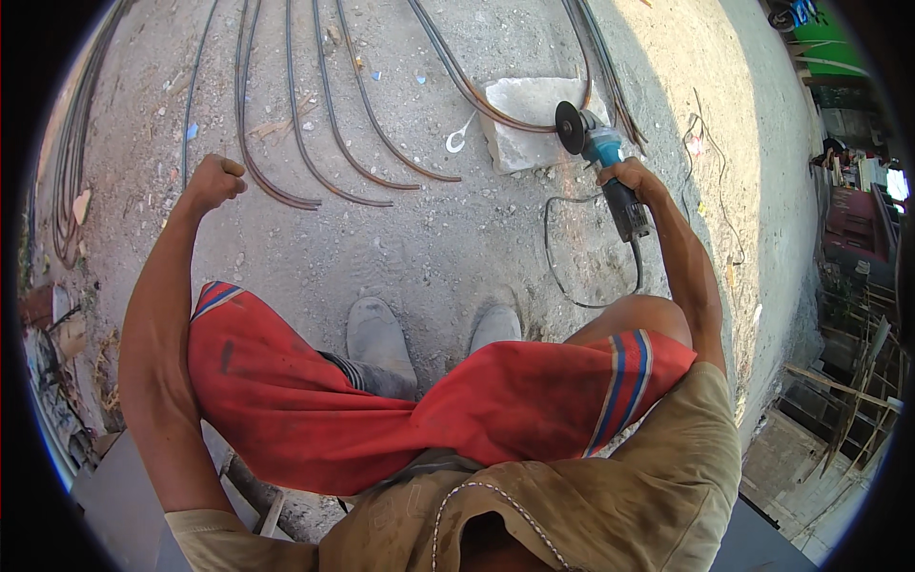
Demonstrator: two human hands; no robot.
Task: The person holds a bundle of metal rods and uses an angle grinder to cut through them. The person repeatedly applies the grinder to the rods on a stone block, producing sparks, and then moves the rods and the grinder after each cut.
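Note:
My right hand (629,178) grips a teal and black angle grinder (603,153) by its body. The grinder's dark disc (571,128) is at the edge of a pale stone block (519,153), close to the ends of some bent steel rods (467,91) lying across that block. Whether the disc touches a rod cannot be made out. Over on the left, my left hand (217,181) is closed in a fist, and nothing shows sticking out of it. Beside it are more long rods (295,143), curved at their near ends, on the dusty ground.
A black cord (549,250) runs from the grinder and loops on the ground. A small white ring-shaped piece (456,141) lies left of the block. More rods (69,181) bend along the far left. Another thin cable (720,181) lies in the sunlit strip at right.

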